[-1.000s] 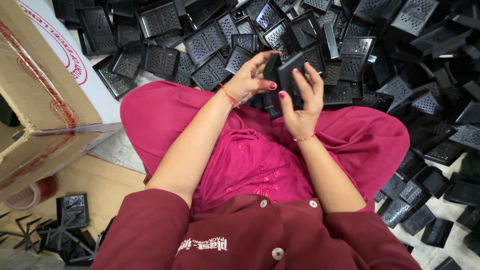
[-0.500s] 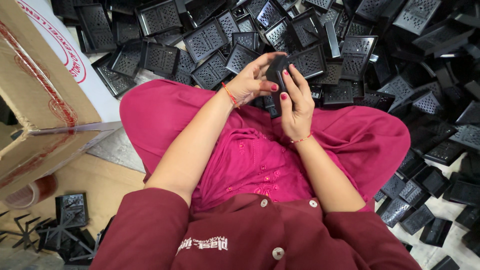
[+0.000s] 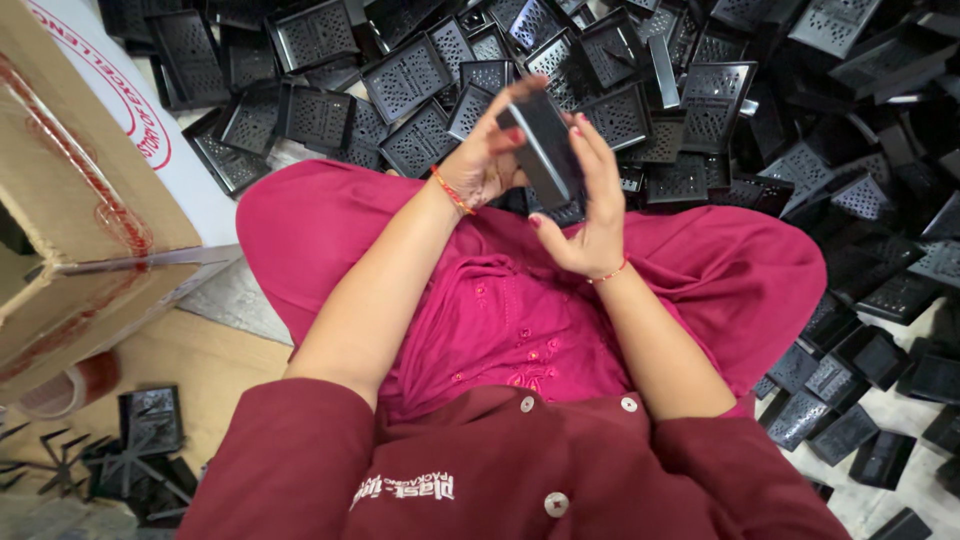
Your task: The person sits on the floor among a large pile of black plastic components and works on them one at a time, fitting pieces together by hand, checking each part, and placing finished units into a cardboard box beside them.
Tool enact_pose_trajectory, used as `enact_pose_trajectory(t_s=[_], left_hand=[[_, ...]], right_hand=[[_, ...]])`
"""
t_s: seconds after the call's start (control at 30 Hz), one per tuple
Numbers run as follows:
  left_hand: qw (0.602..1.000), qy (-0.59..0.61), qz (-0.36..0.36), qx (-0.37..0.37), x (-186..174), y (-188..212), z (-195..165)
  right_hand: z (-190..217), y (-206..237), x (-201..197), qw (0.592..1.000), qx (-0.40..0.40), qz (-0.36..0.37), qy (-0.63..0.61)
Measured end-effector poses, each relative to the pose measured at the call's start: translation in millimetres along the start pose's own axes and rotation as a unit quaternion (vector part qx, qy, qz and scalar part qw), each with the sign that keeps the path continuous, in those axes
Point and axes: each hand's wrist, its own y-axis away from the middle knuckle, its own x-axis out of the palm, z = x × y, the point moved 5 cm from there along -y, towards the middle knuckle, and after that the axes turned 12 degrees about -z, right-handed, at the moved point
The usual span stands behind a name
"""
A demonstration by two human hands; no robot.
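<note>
Change since earlier: both hands have risen from just above the lap and drawn together; the black piece that lay flatter between them half a second ago now stands tilted on edge, its plain back turned to the camera.
Left hand (image 3: 485,160): palm facing in, wrist with a red-and-gold bangle (image 3: 452,190); fingers curl round the left side of the piece, fingertips at its upper edge.
Right hand (image 3: 590,205): fingers upright along the right side of the piece, thumb lower and spread away from it; a thin red thread (image 3: 608,272) circles the wrist.
Held thing: black plastic tray (image 3: 545,148) — small, rectangular, one of the same kind as the heap beyond.
Tray relative to grip: it sits between the two hands, pinched from both sides, raised over the knees and well clear of the heap.
Grip state: both hands are pressed to the tray, left fingers wrapped, right fingers flat against its edge.
Heap: pile of black perforated trays (image 3: 400,80) covers the floor ahead and to the person's right, lying at all angles — some face up showing rows of small holes.
Clothing: pink dress (image 3: 480,300) over crossed legs, maroon buttoned jacket (image 3: 450,470) nearest the camera.
Left side: cardboard box (image 3: 70,220) with clear tape on its flap, beside a white sack (image 3: 150,130) printed in red.
Lower left: roll of tape (image 3: 65,385) on the wooden floor, near a few loose black parts (image 3: 150,420).
</note>
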Motion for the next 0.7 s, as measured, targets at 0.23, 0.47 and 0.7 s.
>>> enact_pose_trajectory(t_s=[0.23, 0.47, 0.7], left_hand=[[0.995, 0.093, 0.018, -0.024, 3.8, 6.6, -6.1], [0.998, 0.003, -0.054, -0.014, -16.0, -11.7, 6.2], [0.985, -0.128, -0.114, -0.017, -44.8, -20.8, 26.4]], right_hand=[[-14.8, 8.8, -7.7, 0.990, 0.004, -0.066, 0.120], [-14.1, 5.1, -1.4, 0.985, -0.039, -0.060, 0.157], [-19.3, 23.0, 1.2, 0.990, 0.017, -0.055, 0.127]])
